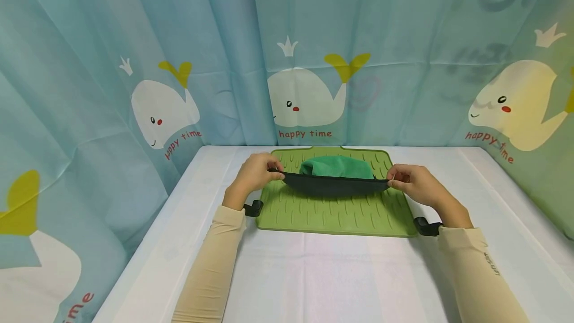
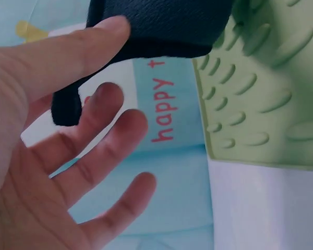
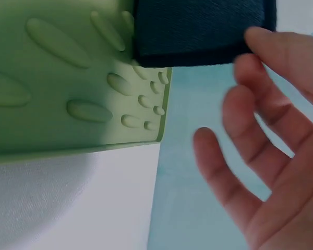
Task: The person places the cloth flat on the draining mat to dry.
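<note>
A dark cloth [image 1: 336, 187] with a hemmed edge stretches between both hands, sagging in the middle over a green ribbed silicone mat [image 1: 314, 216]. My left hand [image 1: 256, 172] pinches its left corner between thumb and fingers; in the left wrist view the dark cloth [image 2: 167, 26] lies under the thumb and its corner hangs below. At the opposite corner, my right hand [image 1: 414, 183] pinches with thumb and index finger, the other fingers spread loosely in the right wrist view. A bunched green towel [image 1: 341, 167] lies on the mat behind the dark cloth, its lower part hidden.
The mat rests on a white-covered table [image 1: 287, 273]. A light blue curtain [image 1: 233, 24] printed with whales surrounds its back and sides. Black wrist-camera pieces [image 1: 254, 208] show at both wrists.
</note>
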The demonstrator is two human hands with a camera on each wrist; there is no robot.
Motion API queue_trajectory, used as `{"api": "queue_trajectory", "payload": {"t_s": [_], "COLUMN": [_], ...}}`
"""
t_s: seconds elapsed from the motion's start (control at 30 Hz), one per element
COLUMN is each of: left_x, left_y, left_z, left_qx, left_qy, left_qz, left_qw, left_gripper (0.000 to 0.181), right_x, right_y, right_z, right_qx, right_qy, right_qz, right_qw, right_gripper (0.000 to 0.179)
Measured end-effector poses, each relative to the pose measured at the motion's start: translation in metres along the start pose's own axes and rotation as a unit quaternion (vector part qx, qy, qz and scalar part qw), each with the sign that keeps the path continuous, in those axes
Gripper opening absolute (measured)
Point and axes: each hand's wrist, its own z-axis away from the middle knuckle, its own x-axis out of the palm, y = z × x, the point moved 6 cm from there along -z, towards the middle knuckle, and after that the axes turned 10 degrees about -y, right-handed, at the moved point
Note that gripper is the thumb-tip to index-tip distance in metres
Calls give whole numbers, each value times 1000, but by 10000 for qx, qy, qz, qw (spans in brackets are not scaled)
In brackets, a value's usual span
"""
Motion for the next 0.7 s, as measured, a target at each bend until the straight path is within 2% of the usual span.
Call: {"api": "queue_trajectory", "payload": {"t_s": [0.13,0.3,0.47,0.7], "left_x": [5,13,18,23], "left_y": [-4,-11,-13,-12], "left_z": [-1,-2,1,3], "left_qx": [25,93,56,167], "left_qy": [-497,-1110,-1387,-1633], "left_qz": [174,419,606,726], "left_qw": [9986,9929,9885,9838], "left_gripper": [5,5,5,4], "right_x": [7,14,18,21], "right_y": [0,3,5,5], "right_z": [0,0,1,2], "right_qx": [21,61,136,190], "right_qy": [-463,-914,-1286,-1518], "right_qz": [-196,-219,-381,-521], "right_qw": [9987,9956,9909,9869], "right_gripper": [5,5,4,5]}}
